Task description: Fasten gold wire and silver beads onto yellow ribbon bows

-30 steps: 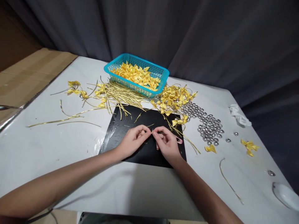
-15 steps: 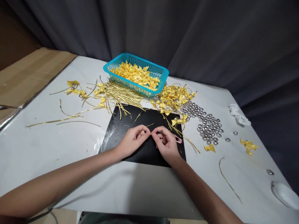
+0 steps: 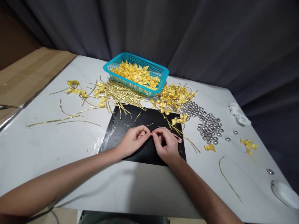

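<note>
Both hands, left hand (image 3: pixel 132 140) and right hand (image 3: pixel 166 143), pinch a gold wire (image 3: pixel 151 133) lying left-right between their grips.

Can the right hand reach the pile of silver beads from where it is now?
Probably yes: the silver beads lie just right of the right hand, with only thin gold strips between.

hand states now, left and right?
Left hand: closed, pinching a thin gold wire twist tie.
Right hand: closed, pinching the same tie's other end.
</note>
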Demonstrator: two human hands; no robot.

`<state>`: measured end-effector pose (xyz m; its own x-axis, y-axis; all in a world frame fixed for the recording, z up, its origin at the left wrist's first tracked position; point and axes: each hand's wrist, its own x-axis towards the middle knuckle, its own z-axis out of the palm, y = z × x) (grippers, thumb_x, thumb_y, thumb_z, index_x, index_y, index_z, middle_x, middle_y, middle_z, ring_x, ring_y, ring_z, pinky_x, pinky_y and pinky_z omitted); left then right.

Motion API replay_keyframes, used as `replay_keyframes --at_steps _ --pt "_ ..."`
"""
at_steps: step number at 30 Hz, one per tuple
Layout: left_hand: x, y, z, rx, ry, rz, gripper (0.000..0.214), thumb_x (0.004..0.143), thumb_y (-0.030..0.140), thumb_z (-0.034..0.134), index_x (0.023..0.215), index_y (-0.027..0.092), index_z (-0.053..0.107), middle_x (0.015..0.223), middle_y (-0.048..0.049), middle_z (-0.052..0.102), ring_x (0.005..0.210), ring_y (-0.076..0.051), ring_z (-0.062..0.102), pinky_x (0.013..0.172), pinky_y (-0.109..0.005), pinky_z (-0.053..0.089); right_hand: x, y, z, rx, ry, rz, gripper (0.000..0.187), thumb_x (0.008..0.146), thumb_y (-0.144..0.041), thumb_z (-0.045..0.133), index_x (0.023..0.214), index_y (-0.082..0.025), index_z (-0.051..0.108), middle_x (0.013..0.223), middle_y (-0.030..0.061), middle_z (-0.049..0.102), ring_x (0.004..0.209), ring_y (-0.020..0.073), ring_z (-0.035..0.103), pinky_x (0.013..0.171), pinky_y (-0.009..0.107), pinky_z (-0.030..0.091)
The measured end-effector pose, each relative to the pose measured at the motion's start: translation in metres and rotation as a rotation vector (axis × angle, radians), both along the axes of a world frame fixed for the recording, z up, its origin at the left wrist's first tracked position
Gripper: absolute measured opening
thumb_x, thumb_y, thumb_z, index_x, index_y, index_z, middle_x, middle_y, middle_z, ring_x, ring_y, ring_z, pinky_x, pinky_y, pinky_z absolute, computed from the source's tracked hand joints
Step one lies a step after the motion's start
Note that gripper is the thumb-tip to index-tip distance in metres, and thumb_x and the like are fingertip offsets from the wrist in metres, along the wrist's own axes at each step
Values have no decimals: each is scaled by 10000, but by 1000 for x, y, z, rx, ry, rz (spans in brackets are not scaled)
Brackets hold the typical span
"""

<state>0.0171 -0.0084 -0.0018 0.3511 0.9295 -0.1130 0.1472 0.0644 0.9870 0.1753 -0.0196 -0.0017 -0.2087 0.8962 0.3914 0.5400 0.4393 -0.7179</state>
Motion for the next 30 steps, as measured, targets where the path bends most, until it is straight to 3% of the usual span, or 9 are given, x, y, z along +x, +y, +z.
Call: replay_keyframes --at_steps 4,12,23,30 --pt "1 1 1 -15 -22 -9 212 835 351 504 761 154 534 551 67 333 513 -92 301 489 -213 233 0 2 -3 -35 29 -5 61 822 -135 488 821 -186 522 732 -6 530 455 52 413 456 198 365" --pt "1 0 0 -22 -43 14 187 834 325 503 765 155 532 568 62 348 533 -95 318 508 -216 252 -1 -1 -1 157 22 8 154 779 -48 515 845 -187 514 765 -7 537 420 33 397 458 199 392" --pt "1 1 -1 -19 -43 16 163 834 303 508 778 153 535 571 63 356 536 -91 326 508 -215 255 0 -1 2 198 13 1 154 787 -44 493 844 -183 528 766 13 543 441 49 405 448 210 394" --pt "1 0 0 -20 -54 25 191 822 332 514 765 150 535 550 69 336 518 -91 305 495 -217 238 0 1 -1 134 -13 29 106 804 -92 527 863 -178 545 789 14 552 415 35 382 459 217 402"
